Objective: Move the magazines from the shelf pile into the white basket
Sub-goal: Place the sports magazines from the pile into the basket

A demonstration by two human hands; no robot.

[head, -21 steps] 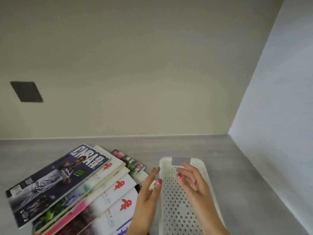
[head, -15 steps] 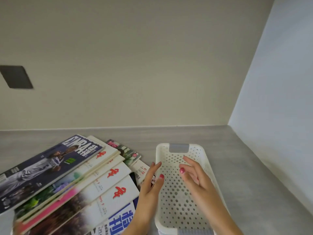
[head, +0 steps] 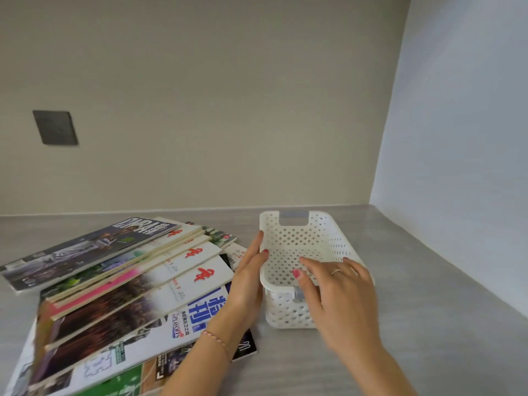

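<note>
The white perforated basket [head: 288,221] stands empty on the grey shelf, right of the magazines. A fanned pile of magazines [head: 120,284] lies at the left, topped by a dark sports cover [head: 85,247]. My left hand [head: 247,281] presses flat against the basket's left wall, with the thumb hooked over the rim. My right hand [head: 340,292] rests over the basket's near right corner, fingers spread, thumb and forefinger reaching inside. It hides part of the near rim.
A beige back wall with a dark square plate [head: 55,127] rises behind the shelf. A white side wall [head: 457,167] closes the right side. The grey shelf surface [head: 428,324] shows bare to the right of the basket and in front of it.
The view has dropped and pulled back, so the whole basket and more of the pile show. My right hand has slid from the basket's middle to its near right corner. The left hand stays on the left wall.
</note>
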